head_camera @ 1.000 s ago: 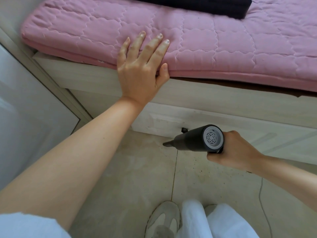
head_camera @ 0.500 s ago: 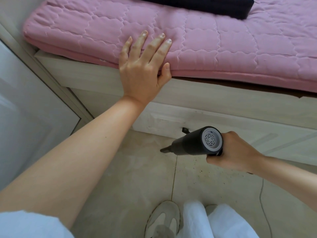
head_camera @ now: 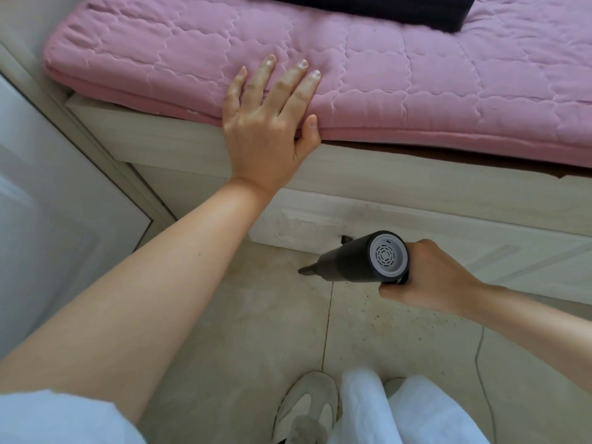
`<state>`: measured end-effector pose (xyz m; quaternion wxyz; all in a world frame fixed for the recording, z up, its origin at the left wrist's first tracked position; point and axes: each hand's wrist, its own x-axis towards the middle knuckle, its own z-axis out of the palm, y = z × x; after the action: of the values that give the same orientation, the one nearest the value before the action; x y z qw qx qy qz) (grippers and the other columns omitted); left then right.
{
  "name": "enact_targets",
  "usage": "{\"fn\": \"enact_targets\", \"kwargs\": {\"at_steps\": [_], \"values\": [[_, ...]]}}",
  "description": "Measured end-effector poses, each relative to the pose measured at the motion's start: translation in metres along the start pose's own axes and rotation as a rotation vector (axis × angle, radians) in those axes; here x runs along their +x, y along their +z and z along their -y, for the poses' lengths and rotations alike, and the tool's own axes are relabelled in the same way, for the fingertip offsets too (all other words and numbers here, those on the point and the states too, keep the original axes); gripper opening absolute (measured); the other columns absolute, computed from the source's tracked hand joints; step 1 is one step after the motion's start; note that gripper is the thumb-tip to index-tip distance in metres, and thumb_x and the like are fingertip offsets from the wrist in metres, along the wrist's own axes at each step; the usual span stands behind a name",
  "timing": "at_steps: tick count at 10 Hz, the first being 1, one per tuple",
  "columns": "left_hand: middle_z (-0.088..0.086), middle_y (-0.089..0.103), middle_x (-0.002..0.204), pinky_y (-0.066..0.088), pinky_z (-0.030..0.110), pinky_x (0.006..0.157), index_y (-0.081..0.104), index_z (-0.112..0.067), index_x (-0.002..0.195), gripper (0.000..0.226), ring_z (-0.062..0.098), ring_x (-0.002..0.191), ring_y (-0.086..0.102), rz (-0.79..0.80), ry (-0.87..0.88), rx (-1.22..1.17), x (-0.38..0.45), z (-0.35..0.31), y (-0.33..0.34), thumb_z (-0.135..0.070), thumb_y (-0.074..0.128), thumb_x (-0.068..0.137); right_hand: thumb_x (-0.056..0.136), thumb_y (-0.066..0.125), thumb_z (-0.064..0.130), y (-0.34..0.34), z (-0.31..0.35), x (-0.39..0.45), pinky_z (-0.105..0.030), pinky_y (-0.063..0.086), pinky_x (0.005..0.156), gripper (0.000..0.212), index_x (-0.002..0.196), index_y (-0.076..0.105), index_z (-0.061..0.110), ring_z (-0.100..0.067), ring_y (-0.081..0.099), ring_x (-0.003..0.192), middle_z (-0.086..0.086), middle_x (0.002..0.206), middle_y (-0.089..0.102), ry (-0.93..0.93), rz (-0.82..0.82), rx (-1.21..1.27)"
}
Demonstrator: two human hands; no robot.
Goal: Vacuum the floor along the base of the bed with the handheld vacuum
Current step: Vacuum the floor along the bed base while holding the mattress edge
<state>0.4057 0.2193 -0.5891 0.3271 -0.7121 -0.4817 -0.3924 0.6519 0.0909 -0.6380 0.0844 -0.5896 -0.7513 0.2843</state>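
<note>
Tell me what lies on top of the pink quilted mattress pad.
On the pink quilted mattress pad rest the left hand, fingers spread flat, and a flat black object cut off by the frame's top edge.

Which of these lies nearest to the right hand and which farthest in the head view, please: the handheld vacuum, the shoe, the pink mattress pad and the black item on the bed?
1. Handheld vacuum: gripped by the right hand, nozzle pointing left.
2. Shoe: on the floor, below and left.
3. Pink mattress pad: on the bed above.
4. Black item: at the top edge, beyond the pad's near part.
</note>
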Motion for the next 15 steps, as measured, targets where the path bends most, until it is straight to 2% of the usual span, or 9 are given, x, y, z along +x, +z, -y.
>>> {"fn": "enact_targets", "kwargs": {"at_steps": [3,4,5,6,7,10,12,13,15], "values": [[-0.004,0.061,0.132,0.039,0.051,0.106,0.065,-0.022,0.126,0.040,0.028,0.126,0.054,0.014,-0.013,-0.003,0.000,0.000,-0.001,-0.031,0.044,0.095,0.059,0.068,0.024,-0.016,-0.003,-0.018,-0.023,0.029,0.044,0.030,0.055,0.040,0.033,-0.004,0.044,0.045,0.024,0.052,0.050,0.003,0.089,-0.003],[-0.004,0.061,0.133,0.038,0.051,0.107,0.064,-0.022,0.128,0.040,0.028,0.127,0.053,0.026,-0.015,-0.009,0.000,-0.001,-0.002,-0.032,0.043,0.095,0.060,0.067,0.022,-0.020,-0.001,-0.023,-0.017,0.029,0.041,0.033,0.058,0.046,0.047,-0.001,0.046,0.047,0.032,0.058,0.050,-0.018,0.122,-0.012],[-0.004,0.060,0.134,0.038,0.051,0.107,0.064,-0.022,0.128,0.040,0.028,0.127,0.053,0.033,-0.020,-0.015,0.000,-0.001,-0.002,-0.031,0.043,0.095,0.060,0.067,0.024,-0.018,-0.003,-0.024,-0.017,0.027,0.042,0.028,0.057,0.045,0.042,-0.002,0.045,0.046,0.032,0.057,0.050,0.005,0.102,-0.013],[-0.004,0.060,0.134,0.038,0.051,0.107,0.064,-0.022,0.128,0.040,0.028,0.127,0.053,0.033,-0.019,-0.013,0.000,0.000,-0.002,-0.031,0.043,0.095,0.059,0.068,0.022,-0.011,-0.007,-0.020,-0.027,0.032,0.044,0.029,0.057,0.041,0.032,-0.004,0.046,0.045,0.025,0.055,0.052,0.024,0.054,0.021],[-0.003,0.061,0.133,0.038,0.051,0.107,0.064,-0.022,0.128,0.040,0.028,0.127,0.054,0.028,-0.017,-0.014,0.000,-0.001,-0.003,-0.031,0.043,0.095,0.058,0.068,0.023,-0.008,-0.008,-0.017,-0.028,0.033,0.045,0.028,0.056,0.042,0.033,-0.005,0.045,0.045,0.018,0.049,0.047,0.008,0.049,0.025],[-0.003,0.060,0.134,0.038,0.052,0.107,0.065,-0.021,0.127,0.040,0.029,0.127,0.053,0.049,-0.039,-0.034,0.001,-0.003,-0.006,-0.030,0.045,0.094,0.055,0.064,0.030,-0.014,-0.011,-0.023,-0.019,0.029,0.042,0.024,0.060,0.046,0.046,-0.006,0.042,0.045,0.020,0.050,0.050,-0.017,0.136,-0.026],[-0.003,0.059,0.135,0.037,0.053,0.108,0.064,-0.021,0.128,0.040,0.029,0.128,0.052,0.081,-0.054,-0.055,0.002,-0.005,-0.011,-0.028,0.045,0.093,0.054,0.058,0.031,-0.018,-0.014,-0.036,-0.019,0.030,0.044,0.016,0.059,0.045,0.039,-0.006,0.041,0.047,0.016,0.050,0.048,-0.044,0.171,-0.028],[-0.003,0.059,0.135,0.036,0.053,0.109,0.064,-0.021,0.129,0.040,0.030,0.129,0.051,0.095,-0.063,-0.064,0.002,-0.005,-0.012,-0.027,0.046,0.093,0.053,0.056,0.029,-0.015,-0.012,-0.041,-0.018,0.026,0.043,0.016,0.055,0.039,0.030,-0.008,0.033,0.045,0.009,0.046,0.037,-0.087,0.208,0.002],[-0.003,0.059,0.135,0.036,0.053,0.108,0.064,-0.021,0.129,0.040,0.030,0.129,0.051,0.094,-0.064,-0.071,0.003,-0.005,-0.012,-0.027,0.046,0.093,0.051,0.055,0.030,-0.006,-0.018,-0.048,-0.020,0.022,0.043,0.020,0.059,0.038,0.022,-0.006,0.031,0.046,0.010,0.048,0.036,-0.117,0.243,0.061]]}}
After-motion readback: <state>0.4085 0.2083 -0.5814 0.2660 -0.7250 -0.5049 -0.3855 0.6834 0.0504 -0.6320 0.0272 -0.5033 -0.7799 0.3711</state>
